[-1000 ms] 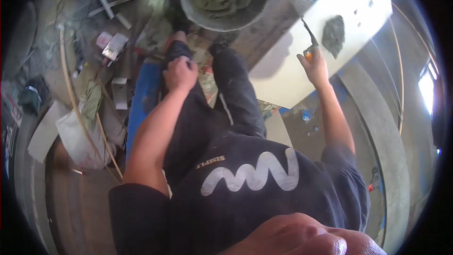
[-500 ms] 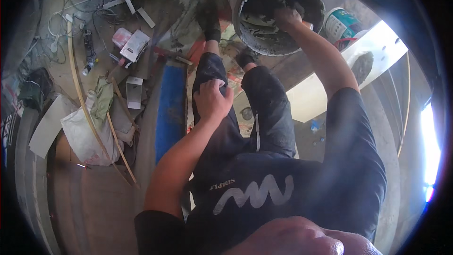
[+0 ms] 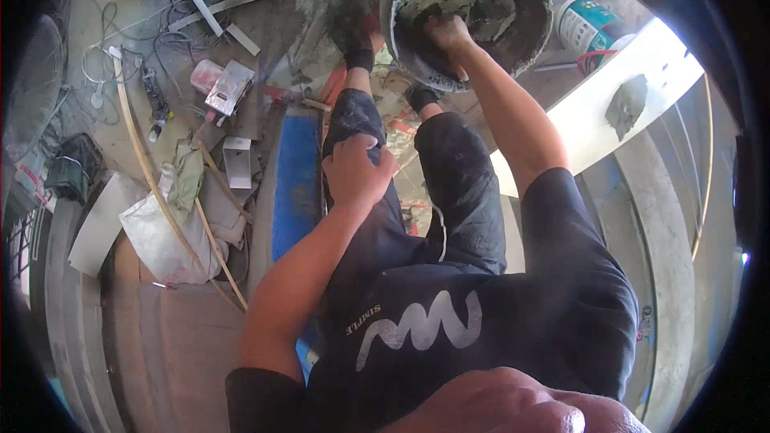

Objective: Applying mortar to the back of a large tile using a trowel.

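A big round bucket (image 3: 539,40) of grey mortar (image 3: 491,10) stands at the top, just beyond my feet. My right hand (image 3: 447,32) reaches down into its left part, closed round a trowel (image 3: 462,74). Only the pale end of the handle sticks out below the fist; the blade is hard to make out against the dark mortar. My left hand (image 3: 358,168) lies over my left knee, fingers loosely bent and thumb apart, with nothing in it.
Right of the bucket lie a green-and-white tub (image 3: 584,26) and a long white board (image 3: 589,124) with a mortar smear (image 3: 627,107). Leftward are a blue strip (image 3: 295,184), wooden strips (image 3: 132,128), a white sack (image 3: 164,236), cables and a white-and-red tool (image 3: 228,88).
My right hand has swept left across the inside of the bucket with the trowel, uncovering more mortar on the right. My left hand stays on the knee. The view has shifted slightly.
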A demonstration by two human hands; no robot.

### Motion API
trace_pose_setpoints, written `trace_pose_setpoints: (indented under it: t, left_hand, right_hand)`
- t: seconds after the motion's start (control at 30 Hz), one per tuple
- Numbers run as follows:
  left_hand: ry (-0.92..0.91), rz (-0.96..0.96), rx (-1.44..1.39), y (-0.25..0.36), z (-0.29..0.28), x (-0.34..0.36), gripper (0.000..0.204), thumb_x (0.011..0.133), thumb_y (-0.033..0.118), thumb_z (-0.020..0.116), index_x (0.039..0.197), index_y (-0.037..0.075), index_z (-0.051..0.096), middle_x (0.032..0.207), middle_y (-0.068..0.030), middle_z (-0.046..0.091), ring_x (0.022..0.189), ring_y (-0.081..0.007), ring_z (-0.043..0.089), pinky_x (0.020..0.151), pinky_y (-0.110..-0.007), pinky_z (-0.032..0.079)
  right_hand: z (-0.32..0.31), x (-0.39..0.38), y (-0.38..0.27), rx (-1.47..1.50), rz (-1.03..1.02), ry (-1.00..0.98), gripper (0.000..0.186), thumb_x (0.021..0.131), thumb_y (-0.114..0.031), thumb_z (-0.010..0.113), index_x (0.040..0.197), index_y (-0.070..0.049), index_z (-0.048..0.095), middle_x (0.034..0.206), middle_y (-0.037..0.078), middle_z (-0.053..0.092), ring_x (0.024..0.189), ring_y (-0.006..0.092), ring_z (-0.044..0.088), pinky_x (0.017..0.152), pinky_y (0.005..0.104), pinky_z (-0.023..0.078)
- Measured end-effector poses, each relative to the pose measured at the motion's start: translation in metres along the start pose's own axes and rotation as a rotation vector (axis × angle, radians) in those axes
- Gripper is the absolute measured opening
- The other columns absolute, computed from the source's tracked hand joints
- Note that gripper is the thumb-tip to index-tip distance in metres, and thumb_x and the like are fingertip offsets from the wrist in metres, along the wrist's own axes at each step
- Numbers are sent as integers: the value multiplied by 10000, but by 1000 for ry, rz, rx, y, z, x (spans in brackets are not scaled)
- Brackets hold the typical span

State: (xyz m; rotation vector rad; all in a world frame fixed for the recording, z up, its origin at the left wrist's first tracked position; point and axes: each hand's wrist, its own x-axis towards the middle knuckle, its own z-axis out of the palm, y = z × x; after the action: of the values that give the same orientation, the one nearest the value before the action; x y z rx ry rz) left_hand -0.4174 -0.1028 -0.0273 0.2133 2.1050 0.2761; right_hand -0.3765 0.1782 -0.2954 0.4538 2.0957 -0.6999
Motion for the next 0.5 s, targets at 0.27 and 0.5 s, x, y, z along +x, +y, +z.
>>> trace_pose_setpoints:
  t: [0.27, 0.5]
  left_hand:
    - [-44, -35, 93, 14, 21, -15, 327, 876, 381, 669, 1082, 130, 709, 1120, -56, 725, 1153, -284, 622, 974, -526, 425]
    - [-61, -71, 216, 26, 41, -26, 352, 887, 389, 651, 1115, 124, 702, 1177, -83, 703, 1210, -295, 587, 1011, -543, 408]
  right_hand:
    - [-32, -32, -13, 341, 215, 218, 388, 865, -363, 692, 1088, -50, 742, 1122, 231, 729, 1067, 404, 691, 900, 477, 556]
    - [-62, -89, -3, 450, 178, 475, 459, 837, -378, 724, 1133, -28, 713, 1026, 237, 739, 1022, 413, 701, 894, 481, 554]
